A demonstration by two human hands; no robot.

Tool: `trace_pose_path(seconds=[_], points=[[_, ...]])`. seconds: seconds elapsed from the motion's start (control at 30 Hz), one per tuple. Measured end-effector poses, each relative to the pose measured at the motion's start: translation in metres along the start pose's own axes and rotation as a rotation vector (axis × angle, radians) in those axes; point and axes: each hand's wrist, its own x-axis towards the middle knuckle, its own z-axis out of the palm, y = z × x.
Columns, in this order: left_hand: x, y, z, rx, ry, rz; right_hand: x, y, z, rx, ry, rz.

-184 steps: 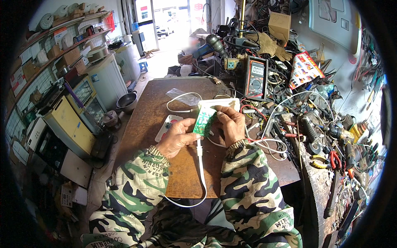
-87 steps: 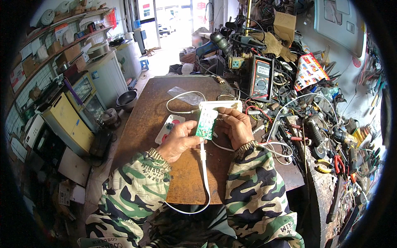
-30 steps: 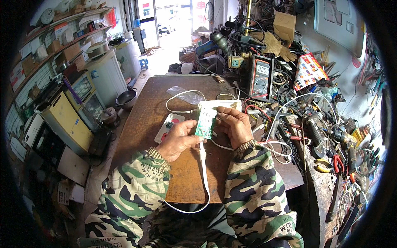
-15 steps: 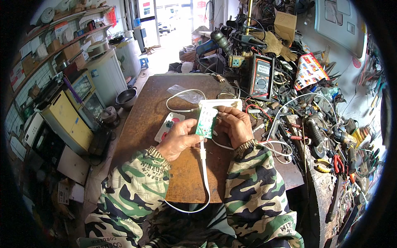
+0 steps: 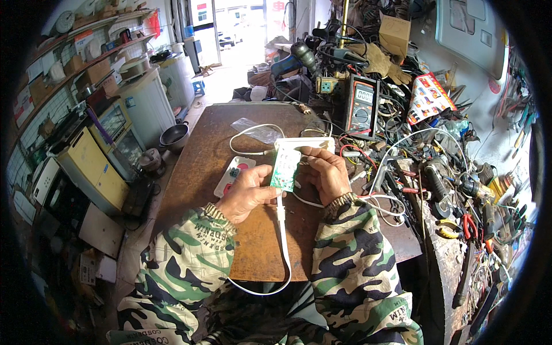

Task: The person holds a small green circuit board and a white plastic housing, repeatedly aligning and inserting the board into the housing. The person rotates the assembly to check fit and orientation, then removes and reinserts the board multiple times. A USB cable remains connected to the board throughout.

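Between my two hands is a small green circuit board (image 5: 284, 175), tilted up above the brown table. My left hand (image 5: 246, 192) pinches its lower left edge, while my right hand (image 5: 325, 172) grips its upper right side with bent fingers. A thick white cable (image 5: 282, 238) runs down from the board's lower end and loops past the table's near edge. Just behind the board lies a white plastic casing (image 5: 313, 142), partly hidden by my right hand. Left of my left hand rests a white cover (image 5: 234, 174) with red and dark round parts.
A clear plastic bag (image 5: 256, 131) and a white cord lie on the wooden table (image 5: 201, 141). At the right, a multimeter (image 5: 362, 106) stands amid heaped cables and tools, with pliers (image 5: 468, 228) farther down. A dark pot (image 5: 175, 135) and cabinets are at the left.
Both hands keep their hold on the circuit board, which has barely shifted. The whole view has moved very slightly.
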Motion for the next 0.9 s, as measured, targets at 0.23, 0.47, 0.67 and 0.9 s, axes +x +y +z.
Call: trace_pose_path(seconds=[0.23,0.47,0.67,0.9], points=[[-0.002,-0.001,-0.001,-0.01,0.011,0.011,0.003,0.004,0.0,0.065,-0.015,0.001],[-0.002,0.001,0.001,-0.002,0.003,0.012,0.005,0.007,-0.003,0.022,-0.025,-0.011],[-0.002,0.002,0.003,-0.012,0.018,0.013,-0.001,-0.001,0.002,0.043,-0.023,0.024],[0.0,0.002,0.002,-0.018,-0.021,0.002,0.002,0.002,-0.003,-0.007,0.005,-0.008]])
